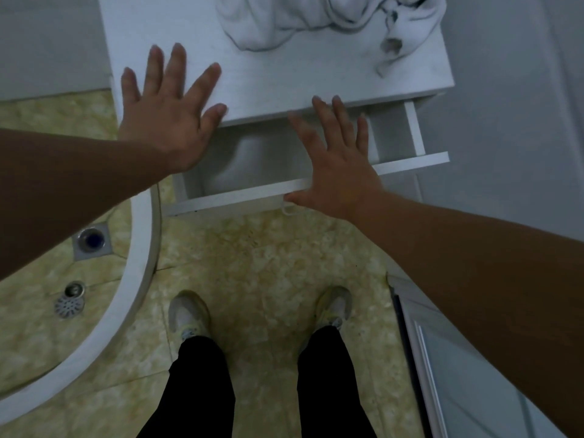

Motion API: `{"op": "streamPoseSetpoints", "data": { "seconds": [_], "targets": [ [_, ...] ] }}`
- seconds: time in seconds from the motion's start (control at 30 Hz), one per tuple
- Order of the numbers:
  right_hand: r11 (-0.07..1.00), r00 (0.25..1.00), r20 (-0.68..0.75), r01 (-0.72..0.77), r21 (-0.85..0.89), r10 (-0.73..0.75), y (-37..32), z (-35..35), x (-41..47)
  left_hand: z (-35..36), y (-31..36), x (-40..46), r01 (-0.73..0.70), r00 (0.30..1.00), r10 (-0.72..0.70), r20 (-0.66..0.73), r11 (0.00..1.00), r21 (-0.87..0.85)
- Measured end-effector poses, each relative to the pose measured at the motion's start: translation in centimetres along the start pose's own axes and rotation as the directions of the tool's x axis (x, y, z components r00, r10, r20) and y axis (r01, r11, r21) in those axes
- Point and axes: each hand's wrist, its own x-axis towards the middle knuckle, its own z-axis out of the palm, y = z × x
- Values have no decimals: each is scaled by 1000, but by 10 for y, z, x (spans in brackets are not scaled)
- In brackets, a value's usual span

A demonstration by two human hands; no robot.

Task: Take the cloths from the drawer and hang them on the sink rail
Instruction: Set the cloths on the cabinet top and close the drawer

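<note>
Head view: left hand, right hand spread over open drawer.

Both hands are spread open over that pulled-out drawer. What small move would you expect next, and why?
Probably the right hand dips into the open drawer to grasp the pale cloth lying at its left end. Both hands are empty and open; the left hand rests flat on the cabinet top, while the right hovers over the drawer front. A crumpled white cloth already lies on top.
</note>
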Motion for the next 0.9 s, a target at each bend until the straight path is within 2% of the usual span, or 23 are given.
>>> {"op": "streamPoseSetpoints", "data": {
  "seconds": [0.5, 0.67, 0.9],
  "targets": [
    [997, 999, 31, 40, -71, -38, 10, -16, 58, 3, -1, 2, 2, 1000, -1, -31, 1000, 18],
    [997, 999, -7, 35, -65, -35, 7, -21, 71, 3, -2, 5, 11, 1000, -11, -11, 1000, 13],
    [991, 990, -137, 25, -128, -43, -4, -26, 86, -2, -2, 6, 5, 999, -5, 35, 1000, -4]
  ]
}}
